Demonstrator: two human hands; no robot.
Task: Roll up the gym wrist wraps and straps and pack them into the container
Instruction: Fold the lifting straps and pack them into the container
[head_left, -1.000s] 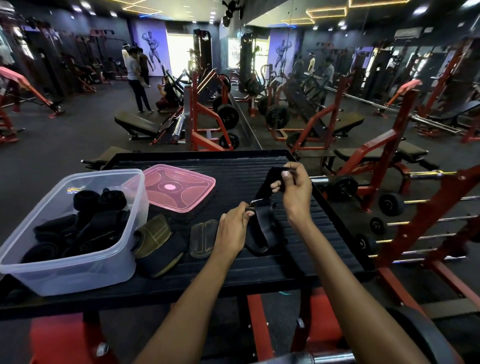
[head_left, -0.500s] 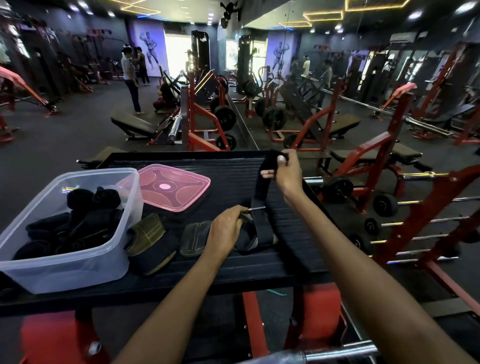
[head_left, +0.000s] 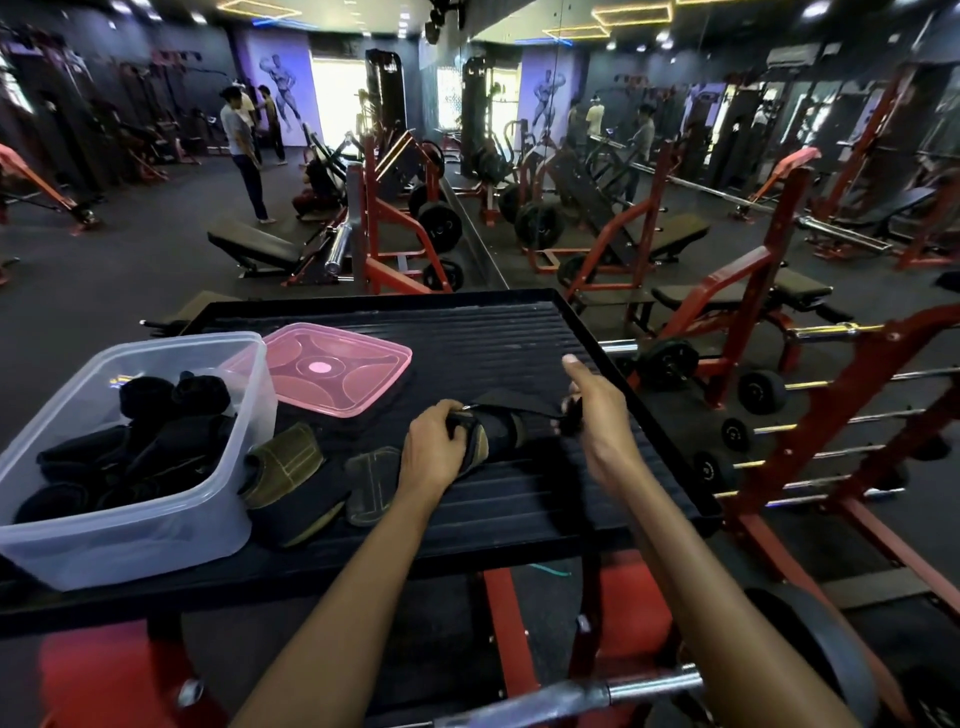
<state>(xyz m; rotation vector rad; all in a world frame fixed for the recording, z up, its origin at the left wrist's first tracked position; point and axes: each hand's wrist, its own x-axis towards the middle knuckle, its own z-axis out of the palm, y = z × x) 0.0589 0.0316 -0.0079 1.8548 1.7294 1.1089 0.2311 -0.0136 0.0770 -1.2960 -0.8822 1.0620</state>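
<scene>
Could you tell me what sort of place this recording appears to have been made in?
It looks like a commercial gym. Red-framed weight benches with loaded plates fill the floor, barbells sit on a rack to the right, and bodybuilder murals hang on the far wall.

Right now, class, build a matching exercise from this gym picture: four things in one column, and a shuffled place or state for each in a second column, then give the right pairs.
Things:
1. pink lid
2. clear container
3. black strap
4. olive wrap

Places or states:
A. held between both hands
B. lying flat behind the container
C. holds rolled black wraps
D. on the tray, just right of the container

Pairs: 1-B, 2-C, 3-A, 4-D
</scene>
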